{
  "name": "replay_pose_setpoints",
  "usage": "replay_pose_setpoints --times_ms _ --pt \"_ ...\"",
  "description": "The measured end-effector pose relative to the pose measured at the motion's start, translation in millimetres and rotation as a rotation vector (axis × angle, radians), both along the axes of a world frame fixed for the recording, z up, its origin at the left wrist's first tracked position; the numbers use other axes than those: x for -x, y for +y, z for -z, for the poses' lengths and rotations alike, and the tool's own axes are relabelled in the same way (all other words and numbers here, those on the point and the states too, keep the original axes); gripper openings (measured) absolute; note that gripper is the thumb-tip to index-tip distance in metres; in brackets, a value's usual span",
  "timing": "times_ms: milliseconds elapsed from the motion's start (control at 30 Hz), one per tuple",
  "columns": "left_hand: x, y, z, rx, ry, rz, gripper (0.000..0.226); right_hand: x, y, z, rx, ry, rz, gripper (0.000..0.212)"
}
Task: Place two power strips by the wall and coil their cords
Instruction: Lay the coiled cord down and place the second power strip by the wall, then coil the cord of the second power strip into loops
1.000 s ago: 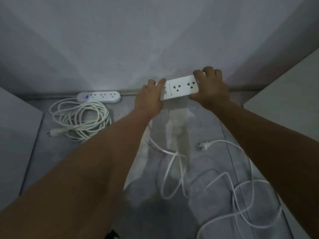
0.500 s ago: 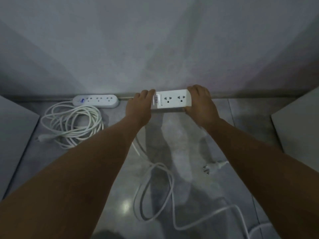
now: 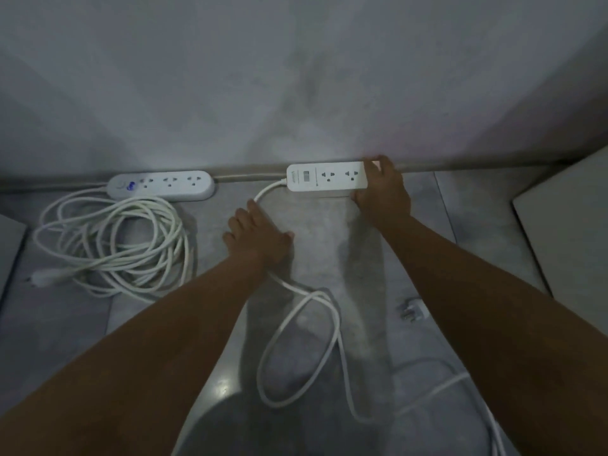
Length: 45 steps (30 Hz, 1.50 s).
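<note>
A white rectangular power strip [image 3: 324,176] lies flat on the grey floor against the wall's base. My right hand [image 3: 383,192] grips its right end, fingers over the far edge and thumb at the near edge. Its white cord [image 3: 296,340] leaves the left end, passes under my left hand [image 3: 256,238], then trails in loose loops toward me. My left hand rests on the cord with fingers fairly straight. Further left, a rounded white power strip [image 3: 164,185] lies by the wall with its cord [image 3: 112,241] coiled in front.
The loose cord's plug [image 3: 414,311] lies on the floor under my right forearm. The coiled cord's plug [image 3: 39,279] points left. Pale panels stand at the left edge [image 3: 10,245] and at the right [image 3: 566,232]. The grey wall [image 3: 296,77] fills the upper view.
The rectangular strip came down from the air to the floor by the wall. My left hand let go of its left end and moved back onto the cord.
</note>
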State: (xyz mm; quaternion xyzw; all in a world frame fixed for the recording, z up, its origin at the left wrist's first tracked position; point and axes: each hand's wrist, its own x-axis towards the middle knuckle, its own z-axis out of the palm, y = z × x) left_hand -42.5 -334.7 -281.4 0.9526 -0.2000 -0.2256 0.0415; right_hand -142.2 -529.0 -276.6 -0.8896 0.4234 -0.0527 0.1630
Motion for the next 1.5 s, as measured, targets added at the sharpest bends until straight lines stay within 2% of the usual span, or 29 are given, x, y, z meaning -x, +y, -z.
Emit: replay_pose_setpoints --times_ms 100,233,267,333,400,467,533,600,700,767,833,900,933,1000,1067,1100,1133,1200,1267,1333,1367,1433,1500 --pt "-5.6 10.1 1.8 -0.022 -0.069 0.118 0.098 14.8 33.8 -16.5 -0.065 0.022 0.016 0.069" --pt "-3.7 17.4 5.0 -0.006 -0.118 0.169 0.1 77.4 127.9 -50.8 -0.202 0.028 -0.098 0.03" --pt "-2.9 18.6 4.0 -0.002 -0.122 0.172 0.1 98.4 153.3 -56.3 -0.278 0.126 -0.143 0.034" --pt "-2.6 18.8 -1.7 -0.005 -0.1 0.16 0.098 138.8 197.6 -59.6 -0.407 0.443 -0.274 0.054" --pt "-1.8 15.3 -8.4 -0.011 -0.072 0.129 0.088 173.1 230.6 -49.3 -0.34 0.641 -0.3 0.067" --pt "2.6 11.4 -11.4 -0.019 -0.061 0.104 0.072 192.1 246.9 -38.8 -0.215 0.677 -0.248 0.052" --pt "6.7 10.3 -10.9 -0.035 -0.068 0.103 0.063 197.2 244.0 -37.5 -0.266 0.656 -0.249 0.032" --pt "7.3 16.3 -11.6 -0.065 -0.065 0.15 0.063 199.1 223.4 -41.0 -0.302 0.663 -0.306 0.032" --pt "4.3 27.0 -14.6 -0.094 -0.077 0.231 0.069 182.3 166.9 -47.1 -0.13 0.623 -0.286 0.03" --pt "4.1 29.3 -18.4 -0.064 -0.088 0.202 0.07 163.4 129.5 -52.2 -0.07 0.54 -0.218 0.025" --pt "2.0 29.4 -23.4 0.008 -0.043 0.102 0.068 146.8 110.3 -60.6 -0.029 0.516 -0.257 0.036" --pt "-3.2 29.0 -29.3 0.104 0.045 -0.012 0.064 137.2 117.5 -63.8 0.07 0.533 -0.398 0.056" --pt "-6.2 28.1 -32.6 0.15 0.084 -0.058 0.06 138.2 129.1 -62.1 0.12 0.506 -0.469 0.059" --pt "-11.6 26.9 -36.4 0.22 0.147 -0.132 0.053 152.1 156.4 -61.2 0.181 0.383 -0.573 0.053" --pt "-13.8 28.1 -36.4 0.251 0.193 -0.164 0.05 176.2 176.6 -60.8 0.237 0.184 -0.651 0.034" --pt "-14.7 29.3 -34.0 0.254 0.195 -0.164 0.05 189.4 184.1 -63.3 0.216 0.157 -0.696 0.024" --pt "-13.7 29.6 -32.8 0.258 0.192 -0.163 0.05 202.4 188.9 -66.8 0.138 0.191 -0.737 0.015" --pt "-8.9 27.9 -31.4 0.267 0.164 -0.178 0.051 224.9 195.6 -74.5 -0.103 0.498 -0.762 0.012" --pt "0.5 22.3 -31.8 0.293 0.147 -0.239 0.053 249.0 198.6 -75.7 -0.218 0.775 -0.768 0.03" --pt "13.5 15.0 -33.1 0.32 0.15 -0.277 0.054 268.9 208.4 -76.2 -0.213 0.992 -0.791 0.065" --pt "21.4 11.4 -32.2 0.313 0.137 -0.264 0.054 276.6 216.5 -74.0 -0.16 1.041 -0.8 0.073" --pt "38.0 7.6 -32.7 0.291 0.092 -0.265 0.055 285.0 229.2 -67.6 -0.086 0.97 -0.803 0.049" --pt "50.0 8.5 -36.7 0.271 0.08 -0.296 0.056 286.1 226.5 -61.0 -0.087 0.863 -0.779 0.04"
